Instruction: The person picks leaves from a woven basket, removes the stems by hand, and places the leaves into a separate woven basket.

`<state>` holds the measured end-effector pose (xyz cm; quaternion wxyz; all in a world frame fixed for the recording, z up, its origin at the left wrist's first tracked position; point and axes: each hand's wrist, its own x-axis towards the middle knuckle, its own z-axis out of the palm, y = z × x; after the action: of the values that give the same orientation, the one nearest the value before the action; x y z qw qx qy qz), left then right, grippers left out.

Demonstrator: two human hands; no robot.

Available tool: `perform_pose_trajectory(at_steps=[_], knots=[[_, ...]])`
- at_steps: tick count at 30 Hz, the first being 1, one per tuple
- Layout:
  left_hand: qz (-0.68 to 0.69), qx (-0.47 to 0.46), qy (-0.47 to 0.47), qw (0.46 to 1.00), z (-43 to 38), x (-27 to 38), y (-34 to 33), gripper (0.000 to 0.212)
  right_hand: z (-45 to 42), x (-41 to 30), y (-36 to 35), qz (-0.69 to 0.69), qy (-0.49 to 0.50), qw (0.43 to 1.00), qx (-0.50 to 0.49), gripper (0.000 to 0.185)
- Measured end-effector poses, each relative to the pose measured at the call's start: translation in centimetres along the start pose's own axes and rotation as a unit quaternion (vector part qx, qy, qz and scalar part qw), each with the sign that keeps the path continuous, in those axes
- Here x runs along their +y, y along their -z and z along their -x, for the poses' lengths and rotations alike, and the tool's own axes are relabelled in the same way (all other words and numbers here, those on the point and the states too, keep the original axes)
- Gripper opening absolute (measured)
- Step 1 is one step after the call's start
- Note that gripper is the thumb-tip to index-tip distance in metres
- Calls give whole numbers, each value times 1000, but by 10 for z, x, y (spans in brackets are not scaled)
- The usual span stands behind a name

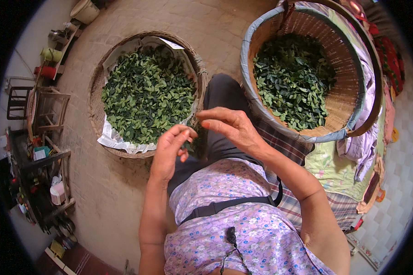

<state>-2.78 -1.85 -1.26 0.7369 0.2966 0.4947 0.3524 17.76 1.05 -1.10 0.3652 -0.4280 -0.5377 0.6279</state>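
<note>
My left hand is raised near the lower right rim of a round wicker basket, its fingers curled around a small bit of green leaves, partly hidden. Just to the right, my right hand hovers over my lap, thumb and fingers a little apart, with nothing visible in it. Loose green leaves lie spread on printed paper inside the wicker basket. A deep woven basket with a cloth-wrapped rim and a hoop handle stands at the upper right, partly filled with darker green leaves.
Under and beside the deep basket are a plaid cloth, a green floral cloth and a lilac garment. Wooden chair frames stand at the left wall, near a white bucket at the upper left.
</note>
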Motion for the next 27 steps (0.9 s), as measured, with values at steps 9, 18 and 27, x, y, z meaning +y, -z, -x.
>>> perform_pose_trajectory(at_steps=[9, 18, 27], knots=[[44, -76, 40, 995, 3, 2, -16, 16, 9, 7, -13, -164, -51, 985, 15, 14], [83, -53, 34, 995, 8, 2, -21, 16, 6, 16, -27, 147, 226, 956, 113, 4], [-45, 84, 9, 995, 14, -21, 4, 16, 0, 46, -17, 228, 149, 956, 112, 21]])
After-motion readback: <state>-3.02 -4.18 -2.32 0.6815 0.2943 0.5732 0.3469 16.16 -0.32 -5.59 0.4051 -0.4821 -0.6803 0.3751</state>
